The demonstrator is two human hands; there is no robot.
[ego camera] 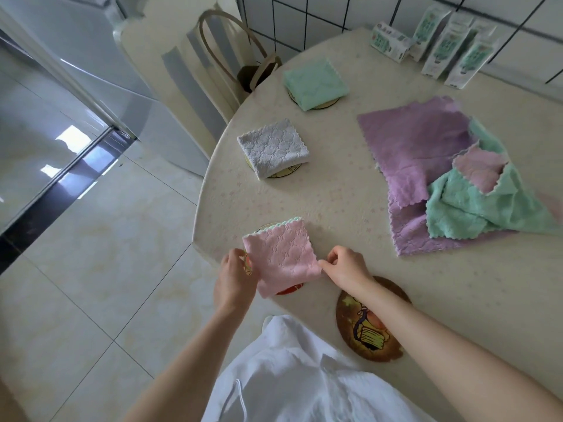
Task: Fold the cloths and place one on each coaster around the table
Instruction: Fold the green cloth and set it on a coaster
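Observation:
A folded pink cloth (281, 257) lies over a coaster (291, 290) at the table's near left edge. My left hand (234, 278) pinches its left side and my right hand (347, 266) pinches its right corner. A folded white cloth (272, 147) rests on a second coaster (289, 172), and a folded green cloth (315, 83) on a third (329, 104). A bare picture coaster (370, 327) sits under my right forearm. Unfolded purple (411, 141), green (469, 205) and pink (478, 169) cloths lie heaped at the right.
The round cream table (335, 196) ends just left of the pink cloth, with tiled floor (91, 269) beyond. A chair with a bag (240, 56) stands at the far left edge. Several green-and-white cartons (441, 47) line the back by the tiled wall.

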